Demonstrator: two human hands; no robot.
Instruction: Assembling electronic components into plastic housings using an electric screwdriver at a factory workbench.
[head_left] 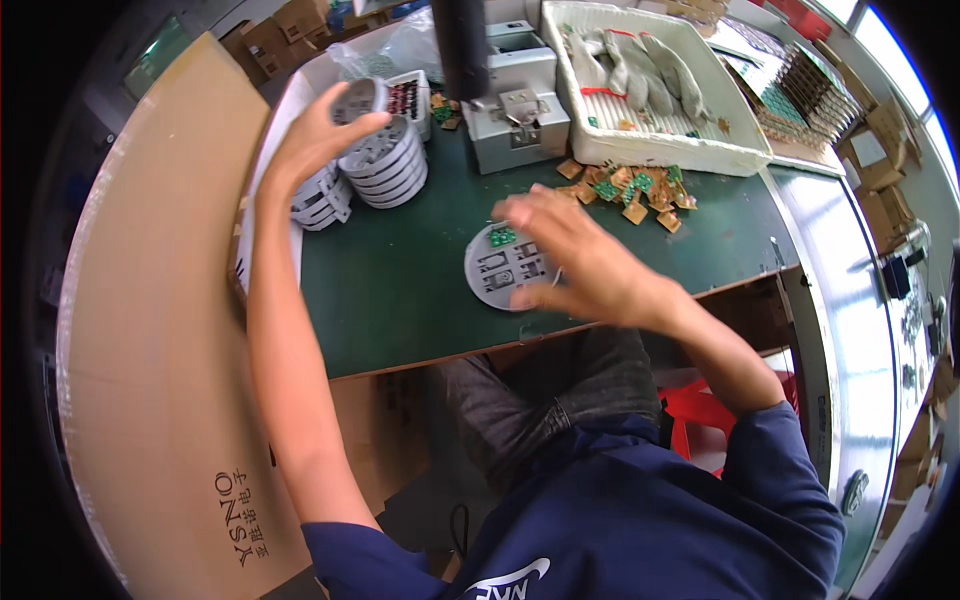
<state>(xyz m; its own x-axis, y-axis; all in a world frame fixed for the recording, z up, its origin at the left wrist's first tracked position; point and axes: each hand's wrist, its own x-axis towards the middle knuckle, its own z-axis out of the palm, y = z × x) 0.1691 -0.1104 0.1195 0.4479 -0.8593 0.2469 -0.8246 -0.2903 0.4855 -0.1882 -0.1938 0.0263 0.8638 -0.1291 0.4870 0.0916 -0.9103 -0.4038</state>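
Observation:
My left hand [318,135] is closed around the edge of a round grey disc [362,98], which it holds tilted at the top of a stack of similar grey discs [388,172]. A second, shorter stack of grey rings [320,200] stands just left of it. In front of me a round grey plate with cut-out slots [490,278] lies flat on the green table. A small green circuit board [502,237] sits at its far edge. My right hand [590,265], slightly blurred, hovers over the plate's right side, thumb and fingers apart, covering part of it.
Loose green and copper-coloured boards [635,192] are heaped right of a grey metal fixture [515,110]. Behind them stands a white foam tray [680,158] with work gloves [640,75]. A dark vertical post [460,50] rises mid-back. A tall cardboard sheet [150,320] borders the left.

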